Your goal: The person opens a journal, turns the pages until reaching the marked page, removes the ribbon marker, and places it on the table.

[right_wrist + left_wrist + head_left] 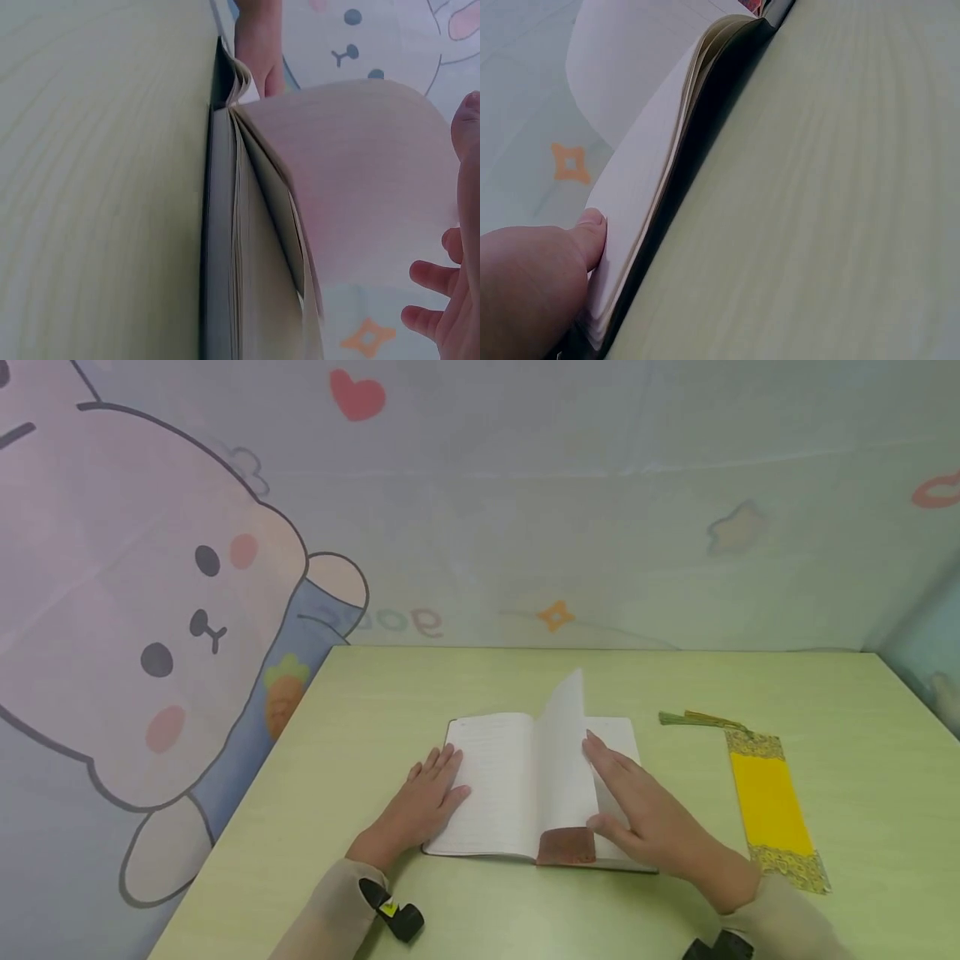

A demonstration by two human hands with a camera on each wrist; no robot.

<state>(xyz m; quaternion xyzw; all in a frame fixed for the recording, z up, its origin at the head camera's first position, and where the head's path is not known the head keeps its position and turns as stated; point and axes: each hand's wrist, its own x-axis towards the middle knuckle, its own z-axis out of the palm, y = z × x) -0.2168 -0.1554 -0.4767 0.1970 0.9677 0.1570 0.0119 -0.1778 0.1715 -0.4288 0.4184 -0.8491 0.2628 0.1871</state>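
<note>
An open notebook [491,777] with white, faintly lined pages and a dark cover lies on the table. Near its middle a page [562,752] stands raised and bent, with a reddish-brown patch [567,846] showing at its lower edge. My left hand [420,802] rests over the left edge of the notebook, its thumb [591,238] lying on the page. At the raised page's right edge is my right hand [648,806], fingers extended and thumb apart from them. In the right wrist view the raised page [352,172] curves toward that hand, and several leaves beneath it fan apart.
To the right lies a yellow bookmark-like strip [772,802] with patterned gold ends and a green-gold tassel [693,719]. The pale green table [360,693] meets a cartoon-printed backdrop [600,527] at its far edge.
</note>
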